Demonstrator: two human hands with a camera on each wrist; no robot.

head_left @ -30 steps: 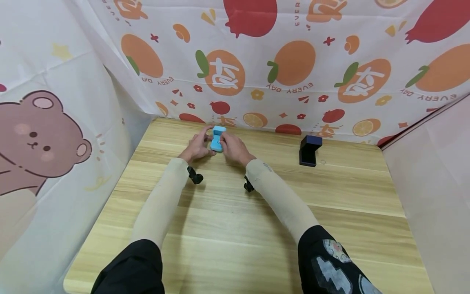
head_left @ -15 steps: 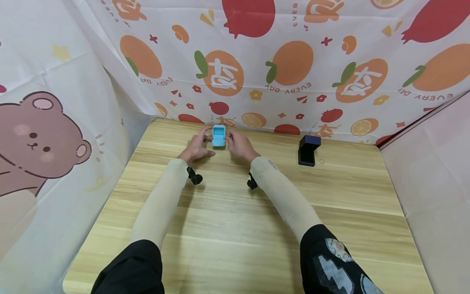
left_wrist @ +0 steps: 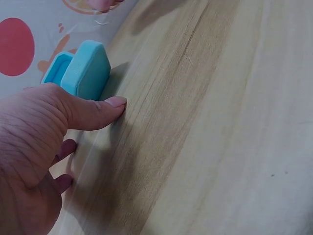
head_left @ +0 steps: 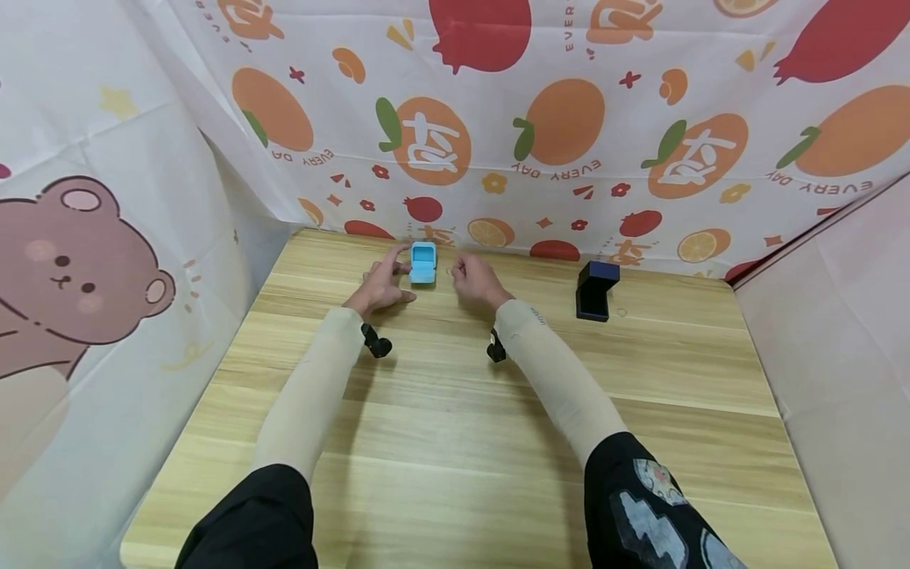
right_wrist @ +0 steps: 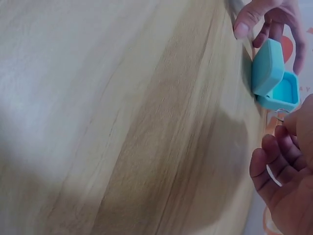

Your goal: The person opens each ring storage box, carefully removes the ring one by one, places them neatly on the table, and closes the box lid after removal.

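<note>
A turquoise ring box [head_left: 423, 263] stands with its lid up near the back edge of the table. My left hand [head_left: 384, 286] is at its left side, thumb and fingers spread; whether a fingertip touches the box, I cannot tell. To the right of the box, my right hand [head_left: 478, 280] pinches a thin silver ring [right_wrist: 280, 113] between thumb and forefinger. The left wrist view also shows the ring [left_wrist: 102, 20] below the right fingertips, apart from the box. In the right wrist view, the other right fingers [right_wrist: 278, 164] are loosely curled.
A dark blue ring box [head_left: 596, 291] stands with its lid up on the right of the table. Beside it lies a small clear or silvery ring [head_left: 622, 312]. A fruit-patterned cloth [head_left: 490, 190] hangs right behind the table's back edge.
My right hand has drawn away from the turquoise box to the right, with the ring in its fingers. The box has straightened from a slight tilt. My left hand has hardly moved.
</note>
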